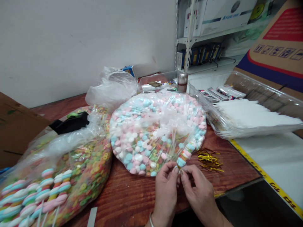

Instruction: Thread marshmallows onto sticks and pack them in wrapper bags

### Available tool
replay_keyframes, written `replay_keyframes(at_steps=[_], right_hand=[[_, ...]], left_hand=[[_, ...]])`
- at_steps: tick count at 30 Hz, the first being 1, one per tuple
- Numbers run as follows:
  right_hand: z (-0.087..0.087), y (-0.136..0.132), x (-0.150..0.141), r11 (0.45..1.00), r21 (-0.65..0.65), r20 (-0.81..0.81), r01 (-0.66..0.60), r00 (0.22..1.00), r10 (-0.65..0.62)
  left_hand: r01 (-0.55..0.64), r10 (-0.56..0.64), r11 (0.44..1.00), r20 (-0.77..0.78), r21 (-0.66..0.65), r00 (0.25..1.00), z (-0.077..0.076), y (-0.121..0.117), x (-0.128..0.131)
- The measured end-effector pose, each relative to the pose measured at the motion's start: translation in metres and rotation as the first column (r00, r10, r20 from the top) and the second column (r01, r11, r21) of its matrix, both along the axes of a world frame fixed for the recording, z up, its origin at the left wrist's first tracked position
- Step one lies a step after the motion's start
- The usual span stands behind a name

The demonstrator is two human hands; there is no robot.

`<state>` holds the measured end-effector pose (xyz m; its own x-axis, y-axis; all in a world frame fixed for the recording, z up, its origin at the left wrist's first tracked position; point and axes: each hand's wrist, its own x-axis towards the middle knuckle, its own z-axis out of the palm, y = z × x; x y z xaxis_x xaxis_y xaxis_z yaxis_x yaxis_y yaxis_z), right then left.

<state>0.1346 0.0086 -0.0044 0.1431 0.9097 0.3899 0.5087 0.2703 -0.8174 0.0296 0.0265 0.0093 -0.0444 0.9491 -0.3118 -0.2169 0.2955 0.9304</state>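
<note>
Both my hands meet at the front edge of the wooden table (pixel 132 192). My left hand (pixel 165 186) and my right hand (pixel 197 187) pinch the lower end of a small clear sleeve of pastel candies (pixel 186 154), which tilts up to the right. A thin gold twist tie (pixel 180 171) shows between my fingertips. Just behind lies a big clear bag of pink, blue and white candies (pixel 151 132).
A pile of gold twist ties (pixel 209 159) lies right of my hands. A large bag of coloured cereal rings (pixel 78 164) with finished candy sticks (pixel 35 198) sits at the left. A clear plastic tray (pixel 248 107) holds white sheets at the right. A metal shelf (pixel 189 34) stands behind.
</note>
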Motion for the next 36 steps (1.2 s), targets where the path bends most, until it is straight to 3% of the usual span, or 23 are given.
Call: replay_keyframes(at_steps=[2, 4, 7, 10, 13, 15, 17, 20, 23, 32, 36], right_hand=[[0.001, 0.003, -0.003, 0.994, -0.109, -0.168, -0.017, 0.986, -0.001], [0.001, 0.006, -0.005, 0.98, -0.193, -0.314, -0.044, 0.949, -0.019], [0.003, 0.013, -0.003, 0.96, -0.263, -0.475, -0.095, 0.879, -0.044], [0.005, 0.017, 0.003, 0.928, -0.274, -0.517, -0.253, 0.852, 0.08], [0.006, 0.016, 0.01, 0.936, -0.26, -0.389, -0.239, 0.913, 0.125], [0.006, 0.011, 0.013, 0.964, -0.205, -0.238, -0.171, 0.964, 0.121], [0.007, 0.007, 0.012, 0.983, -0.108, -0.076, -0.147, 0.987, 0.14], [0.008, 0.004, 0.009, 0.986, -0.01, 0.063, -0.168, 0.984, 0.169], [0.007, 0.005, 0.006, 0.987, 0.015, 0.061, -0.158, 0.986, 0.157], [0.011, 0.009, 0.002, 0.992, -0.092, -0.08, -0.086, 0.994, 0.079], [0.017, 0.006, 0.002, 0.997, -0.004, 0.008, -0.08, 0.997, 0.08]], left_hand=[[-0.03, 0.058, 0.993, 0.249, -0.117, 0.967, 0.0, 0.002, 0.006], [-0.031, 0.082, 0.99, 0.378, -0.14, 0.922, 0.0, 0.003, 0.009], [-0.006, 0.063, 0.991, 0.438, -0.131, 0.897, 0.002, 0.005, 0.009], [0.03, 0.006, 0.995, 0.383, -0.09, 0.924, 0.002, 0.006, 0.004], [0.152, -0.154, 0.984, 0.016, 0.095, 0.988, 0.0, 0.007, -0.007], [0.264, -0.166, 0.924, -0.333, 0.276, 0.928, 0.0, 0.006, -0.014], [0.315, -0.094, 0.875, -0.51, 0.366, 0.855, -0.001, 0.004, -0.018], [0.235, -0.115, 0.942, -0.423, 0.242, 0.899, -0.001, 0.001, -0.015], [0.174, -0.138, 0.978, -0.263, 0.119, 0.955, -0.001, 0.0, -0.01], [0.175, -0.076, 0.957, -0.381, 0.233, 0.921, 0.004, 0.0, -0.008], [0.276, -0.227, 0.933, -0.219, 0.229, 0.949, 0.015, 0.004, -0.016]])
